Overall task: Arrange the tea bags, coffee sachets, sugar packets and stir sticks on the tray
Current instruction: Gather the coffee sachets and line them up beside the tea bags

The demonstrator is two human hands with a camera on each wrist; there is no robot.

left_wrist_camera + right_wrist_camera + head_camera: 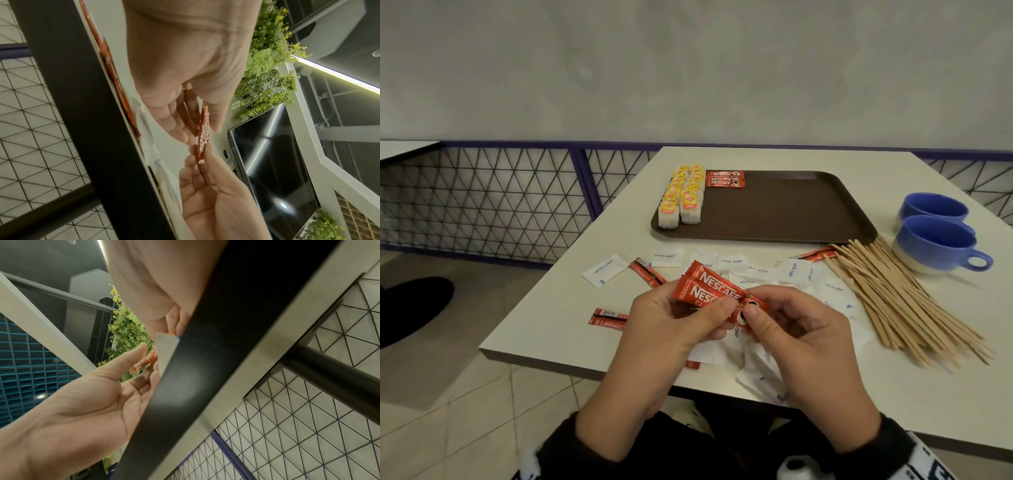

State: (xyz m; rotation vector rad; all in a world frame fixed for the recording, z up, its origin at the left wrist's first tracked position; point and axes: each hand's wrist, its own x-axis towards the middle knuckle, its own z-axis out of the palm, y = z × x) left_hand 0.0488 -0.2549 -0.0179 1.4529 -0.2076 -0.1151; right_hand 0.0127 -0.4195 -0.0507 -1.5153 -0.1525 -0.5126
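Note:
Over the table's near edge, my left hand (705,310) and right hand (753,305) together pinch a few red Nescafe coffee sachets (705,291). The left wrist view shows the sachets (204,128) edge-on between the left thumb and fingers. In the right wrist view only a red corner of a sachet (146,361) shows. On the brown tray (791,212), two rows of yellow-tagged tea bags (681,198) stand at its left, with three coffee sachets (724,179) beside them. White sugar packets (798,272) and loose sachets (647,272) lie scattered in front of the tray. Wooden stir sticks (893,294) are heaped at the right.
Two blue cups (935,240) stand right of the tray, close to the stir sticks. One sachet (607,316) lies near the table's left edge. A wire-mesh railing (482,205) runs behind the table. The table's dark front edge (226,353) fills much of the right wrist view.

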